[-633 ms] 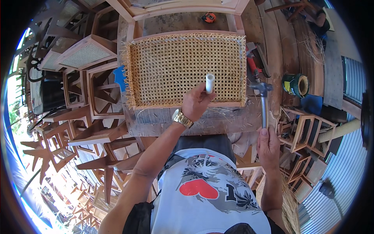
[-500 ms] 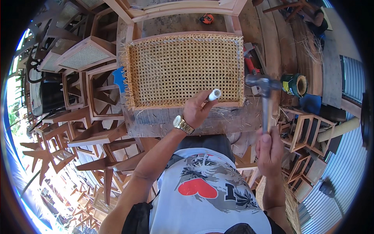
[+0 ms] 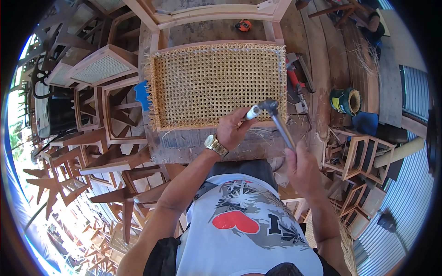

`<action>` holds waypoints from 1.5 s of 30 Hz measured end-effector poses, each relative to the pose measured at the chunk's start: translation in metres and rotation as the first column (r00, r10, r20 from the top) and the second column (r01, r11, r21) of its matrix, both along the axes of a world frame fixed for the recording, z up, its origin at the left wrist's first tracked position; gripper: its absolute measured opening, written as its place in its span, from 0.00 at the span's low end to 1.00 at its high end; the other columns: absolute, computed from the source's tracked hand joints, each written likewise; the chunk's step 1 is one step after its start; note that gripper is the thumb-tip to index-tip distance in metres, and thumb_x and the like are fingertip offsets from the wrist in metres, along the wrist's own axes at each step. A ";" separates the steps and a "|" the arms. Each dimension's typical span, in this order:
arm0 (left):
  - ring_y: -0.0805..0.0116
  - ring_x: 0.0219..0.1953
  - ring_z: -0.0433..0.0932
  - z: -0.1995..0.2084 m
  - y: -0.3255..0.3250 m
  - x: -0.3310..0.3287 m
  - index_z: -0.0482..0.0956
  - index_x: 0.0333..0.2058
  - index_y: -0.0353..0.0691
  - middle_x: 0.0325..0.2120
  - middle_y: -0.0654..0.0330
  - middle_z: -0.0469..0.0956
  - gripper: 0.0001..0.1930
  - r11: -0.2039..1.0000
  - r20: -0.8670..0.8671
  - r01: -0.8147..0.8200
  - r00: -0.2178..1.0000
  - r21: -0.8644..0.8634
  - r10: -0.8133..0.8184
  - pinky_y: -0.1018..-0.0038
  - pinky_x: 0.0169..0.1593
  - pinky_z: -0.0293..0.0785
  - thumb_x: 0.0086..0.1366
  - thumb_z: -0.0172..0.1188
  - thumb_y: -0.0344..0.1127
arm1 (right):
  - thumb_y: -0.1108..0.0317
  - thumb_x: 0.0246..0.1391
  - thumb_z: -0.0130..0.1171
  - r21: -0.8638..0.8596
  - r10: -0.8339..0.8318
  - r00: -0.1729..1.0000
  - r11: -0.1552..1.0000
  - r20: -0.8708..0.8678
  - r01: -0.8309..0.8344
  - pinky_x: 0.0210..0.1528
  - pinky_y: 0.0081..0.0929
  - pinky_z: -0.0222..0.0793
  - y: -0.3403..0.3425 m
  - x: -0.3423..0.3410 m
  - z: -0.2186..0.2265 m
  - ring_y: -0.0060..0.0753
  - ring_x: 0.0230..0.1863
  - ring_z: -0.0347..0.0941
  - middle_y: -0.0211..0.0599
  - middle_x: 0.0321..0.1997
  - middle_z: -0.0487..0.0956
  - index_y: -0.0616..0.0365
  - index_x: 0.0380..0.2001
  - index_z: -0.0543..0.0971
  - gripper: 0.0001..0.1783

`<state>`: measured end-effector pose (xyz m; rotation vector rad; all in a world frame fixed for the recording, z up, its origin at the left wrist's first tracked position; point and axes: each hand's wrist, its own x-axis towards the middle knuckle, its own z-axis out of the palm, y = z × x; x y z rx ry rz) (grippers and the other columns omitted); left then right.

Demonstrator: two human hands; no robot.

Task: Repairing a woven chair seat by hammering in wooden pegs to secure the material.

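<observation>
Before me a woven cane panel [image 3: 216,83] with frayed ends all round lies on a wooden chair frame [image 3: 216,20], which rests on the workbench [image 3: 184,149]. At the panel's near edge my left hand [image 3: 231,130] is closed round a short white rod-like tool [image 3: 252,113], with its round end up. My right hand [image 3: 302,168] grips a hammer [image 3: 283,131] by its handle. The hammer's head is right beside the rod's top end; whether they touch I cannot tell. The rod's lower end is hidden by my left fingers.
An orange tape measure [image 3: 243,25] lies beyond the panel. Right of it are a red power tool [image 3: 294,79] and a green bucket [image 3: 344,101]. Wooden chair frames [image 3: 124,110] crowd the left. Another person [image 3: 374,27] is at the far right.
My right hand has brought the hammer left and down, from right of the panel to the rod's top. My left hand and the rod stay nearly in place.
</observation>
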<state>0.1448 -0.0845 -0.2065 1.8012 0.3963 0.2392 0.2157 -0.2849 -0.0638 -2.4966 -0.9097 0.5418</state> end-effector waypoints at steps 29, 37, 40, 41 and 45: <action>0.79 0.33 0.79 0.003 0.034 0.004 0.78 0.41 0.36 0.31 0.64 0.82 0.10 0.962 -0.217 -0.093 0.975 -0.257 0.037 0.77 0.37 0.76 0.61 0.63 0.29 | 0.56 0.69 0.43 0.128 -0.480 0.768 0.808 -0.424 0.576 0.16 0.11 0.51 -0.029 -0.001 -0.010 0.09 0.15 0.52 0.18 0.16 0.59 0.56 0.34 0.69 0.16; 0.78 0.29 0.79 0.007 0.032 0.003 0.76 0.37 0.37 0.26 0.62 0.81 0.06 0.971 -0.180 -0.074 0.983 -0.226 0.033 0.77 0.33 0.75 0.62 0.62 0.29 | 0.56 0.69 0.43 0.138 -0.456 0.805 0.833 -0.380 0.536 0.17 0.11 0.51 -0.028 0.002 -0.015 0.09 0.15 0.53 0.18 0.16 0.59 0.56 0.34 0.70 0.16; 0.78 0.29 0.79 0.009 0.026 0.000 0.76 0.38 0.37 0.26 0.60 0.81 0.07 0.966 -0.179 -0.052 0.984 -0.254 0.006 0.77 0.33 0.75 0.62 0.62 0.30 | 0.57 0.70 0.42 0.102 -0.440 0.808 0.852 -0.391 0.514 0.17 0.11 0.51 -0.022 0.005 -0.008 0.09 0.16 0.53 0.19 0.16 0.60 0.56 0.34 0.69 0.16; 0.75 0.28 0.80 0.002 0.024 -0.006 0.76 0.38 0.37 0.27 0.59 0.81 0.07 0.977 -0.150 -0.035 0.989 -0.209 0.004 0.76 0.32 0.75 0.62 0.63 0.30 | 0.57 0.70 0.41 0.076 -0.421 0.810 0.868 -0.409 0.490 0.17 0.11 0.50 -0.016 0.007 -0.002 0.09 0.16 0.54 0.19 0.17 0.60 0.56 0.35 0.69 0.15; 0.61 0.27 0.81 -0.008 0.013 -0.010 0.76 0.39 0.39 0.28 0.54 0.80 0.10 0.994 0.041 -0.003 0.999 0.106 -0.002 0.71 0.30 0.74 0.59 0.65 0.32 | 0.57 0.70 0.40 0.293 -0.319 0.872 0.851 -0.371 0.435 0.17 0.12 0.50 0.010 -0.003 0.028 0.11 0.16 0.55 0.20 0.16 0.60 0.56 0.36 0.69 0.15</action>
